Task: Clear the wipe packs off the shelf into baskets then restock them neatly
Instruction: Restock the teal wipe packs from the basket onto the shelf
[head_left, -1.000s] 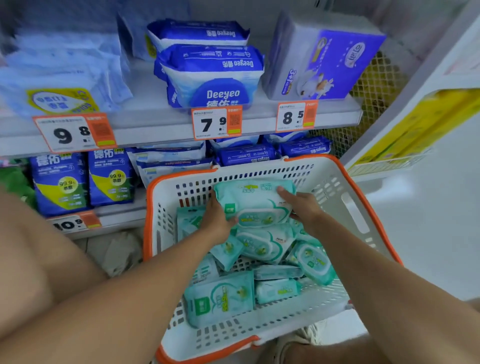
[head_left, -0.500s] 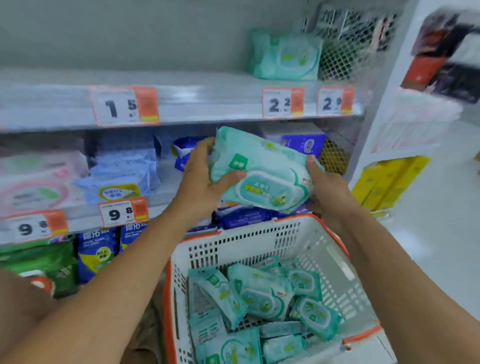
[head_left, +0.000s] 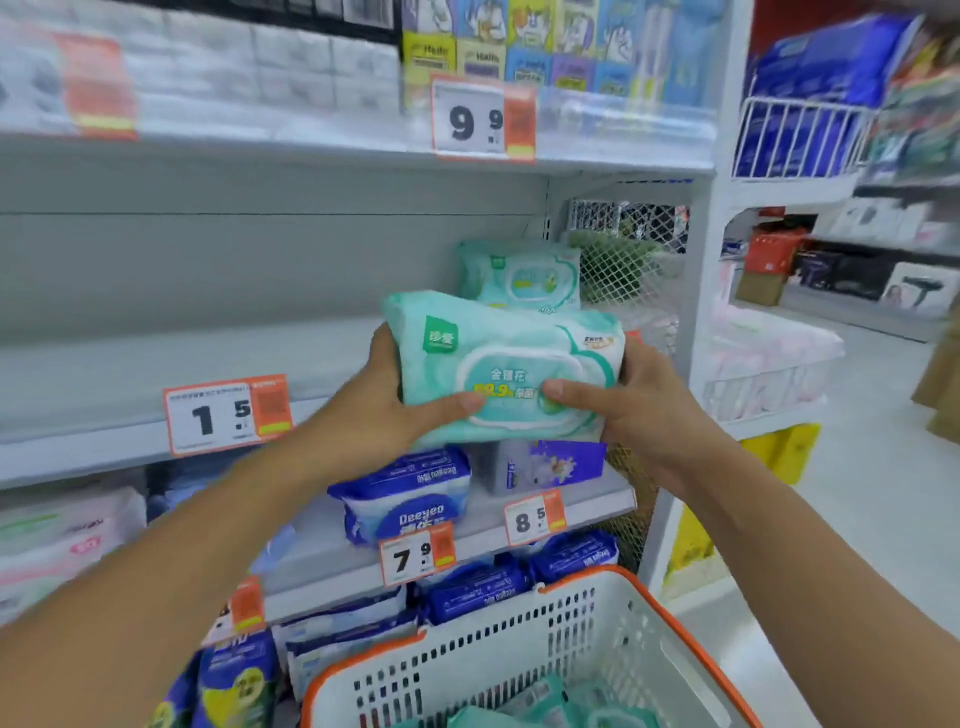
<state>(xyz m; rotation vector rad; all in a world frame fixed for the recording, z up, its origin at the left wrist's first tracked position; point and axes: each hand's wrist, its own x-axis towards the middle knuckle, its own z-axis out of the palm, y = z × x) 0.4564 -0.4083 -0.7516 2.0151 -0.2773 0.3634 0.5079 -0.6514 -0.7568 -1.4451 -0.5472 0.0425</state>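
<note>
Both hands carry one teal wipe pack (head_left: 511, 364) in front of the grey shelf (head_left: 156, 374). My left hand (head_left: 400, 400) grips its left end, thumb across the front. My right hand (head_left: 628, 405) grips its right end the same way. The pack is level with the shelf's front edge, just left of another teal wipe pack (head_left: 522, 275) that stands at the shelf's right end against the mesh side. Below, the white basket with an orange rim (head_left: 597, 629) holds several more teal packs, mostly cut off by the frame.
The grey shelf carries a "1 5" price tag (head_left: 226, 413). Blue Deeyeo packs (head_left: 402, 501) and a purple tissue pack (head_left: 545, 465) fill the shelf below. Boxes line the shelf above, tagged "9 9" (head_left: 483, 117). The aisle floor opens to the right.
Both hands lifted the teal pack out of the basket and raised it to the grey shelf. My view tilted upward with it, leaving the basket at the bottom edge.
</note>
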